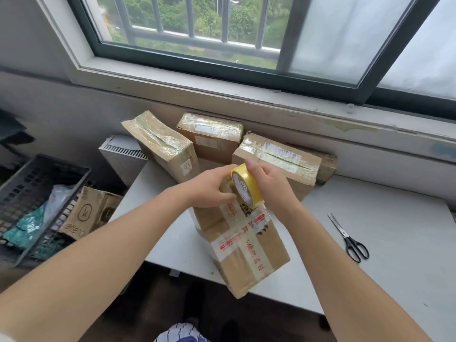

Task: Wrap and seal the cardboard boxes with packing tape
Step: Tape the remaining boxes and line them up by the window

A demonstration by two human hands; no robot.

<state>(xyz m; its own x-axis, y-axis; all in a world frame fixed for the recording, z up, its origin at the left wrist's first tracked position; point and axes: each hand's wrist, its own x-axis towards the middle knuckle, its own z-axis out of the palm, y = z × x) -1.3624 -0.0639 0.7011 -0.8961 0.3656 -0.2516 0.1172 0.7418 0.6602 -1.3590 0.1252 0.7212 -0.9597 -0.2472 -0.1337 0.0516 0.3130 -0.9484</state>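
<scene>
Right hand (269, 184) grasping one tape roll (243, 185), left hand (209, 189) pinching its end, perhaps five boxes (249, 264)

Soft daylight from the window (197, 33); edges bow wide-angle, and near forearms look perhaps slightly blurred.

taped boxes (214, 141) crowd table (399, 233) rear, scissors (349, 236) right, open tabletop between

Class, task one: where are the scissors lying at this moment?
In the head view, the scissors lie flat on the white table at the right, apart from the cardboard box being taped to their left.
</scene>
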